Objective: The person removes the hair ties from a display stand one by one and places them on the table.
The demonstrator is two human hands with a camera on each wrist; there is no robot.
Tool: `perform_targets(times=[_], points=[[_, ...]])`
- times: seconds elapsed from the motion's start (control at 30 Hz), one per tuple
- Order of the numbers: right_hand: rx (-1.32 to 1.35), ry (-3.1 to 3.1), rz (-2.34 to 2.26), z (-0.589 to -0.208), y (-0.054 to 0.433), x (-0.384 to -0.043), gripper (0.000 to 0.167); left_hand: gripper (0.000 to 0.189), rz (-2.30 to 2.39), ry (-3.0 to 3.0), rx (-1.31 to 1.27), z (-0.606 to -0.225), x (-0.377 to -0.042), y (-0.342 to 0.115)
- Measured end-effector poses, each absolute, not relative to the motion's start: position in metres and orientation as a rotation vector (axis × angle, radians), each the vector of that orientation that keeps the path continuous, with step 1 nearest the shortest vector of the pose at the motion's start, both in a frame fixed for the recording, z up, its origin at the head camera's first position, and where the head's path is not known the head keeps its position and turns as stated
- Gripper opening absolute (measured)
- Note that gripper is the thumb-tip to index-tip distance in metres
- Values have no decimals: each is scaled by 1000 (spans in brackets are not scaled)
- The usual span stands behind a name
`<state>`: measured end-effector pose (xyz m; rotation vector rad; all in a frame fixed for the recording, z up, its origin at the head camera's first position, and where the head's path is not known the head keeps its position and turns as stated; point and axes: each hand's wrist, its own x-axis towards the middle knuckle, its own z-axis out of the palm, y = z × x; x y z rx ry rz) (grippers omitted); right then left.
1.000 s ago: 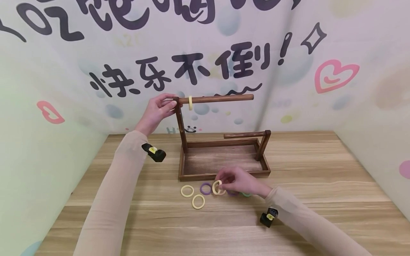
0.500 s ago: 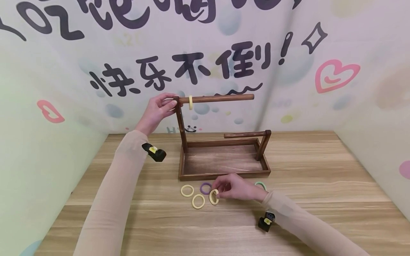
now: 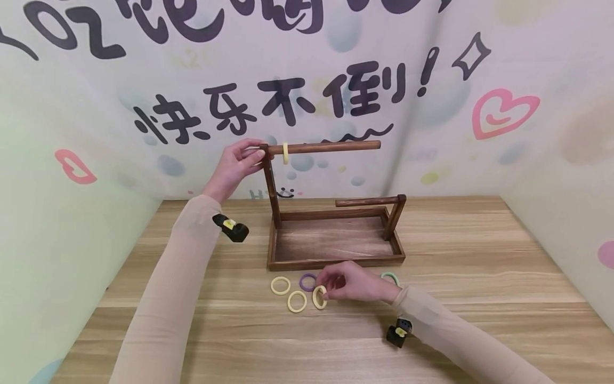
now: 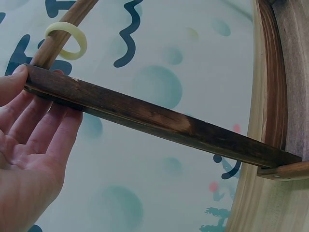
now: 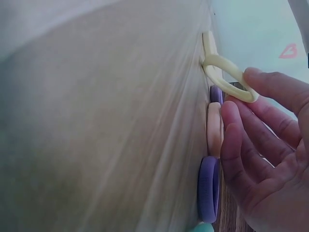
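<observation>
My left hand (image 3: pixel 238 166) grips the top of the tall post (image 4: pixel 116 108) of a dark wooden stand, thumb on one side and fingers behind. A pale yellow ring (image 3: pixel 285 153) hangs on the stand's upper rod (image 3: pixel 331 147), close to that hand. Low over the table, my right hand (image 3: pixel 352 282) pinches another pale yellow ring (image 5: pixel 231 82) between thumb and fingers; it is tilted, its lower edge at the tabletop. Two more pale yellow rings (image 3: pixel 280 286) and a purple ring (image 3: pixel 308 282) lie to its left. Beneath the hand are a peach ring (image 5: pixel 214 129) and a second purple ring (image 5: pixel 208 189).
The stand's shallow tray (image 3: pixel 336 263) sits behind the rings, with a shorter rod (image 3: pixel 366 202) on its right post. A green ring (image 3: pixel 390 278) lies partly hidden behind the right wrist. A printed cloth wall (image 3: pixel 431 133) closes off the wooden table (image 3: pixel 268 346) at the back.
My right hand has shifted slightly toward me and to the left with the pinched ring, and the green ring shows farther right than before. The left hand has stayed on the post.
</observation>
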<state>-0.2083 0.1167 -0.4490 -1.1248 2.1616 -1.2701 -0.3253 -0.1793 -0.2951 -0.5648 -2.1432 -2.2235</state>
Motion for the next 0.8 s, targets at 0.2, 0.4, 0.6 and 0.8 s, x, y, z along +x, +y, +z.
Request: perform_targets(times=[0.2,0.4,0.6,0.8], points=[[-1150,2154,-1262,-447,116,-206,23,24,-2214,-2147,-566,-295,-326,-180],[-1141,2165,-1222,-444,116,-205,23,25,-2210,-2150,-569,-296,-326,-181],[-1130,2148,-1224,-445,115,-206,23,25,-2232,-2131,-577,-296,-326,-180],[-1157,2141,-1232,-444,115,-208,24,24,-2238,-2126,-572,-296,-326,-180]])
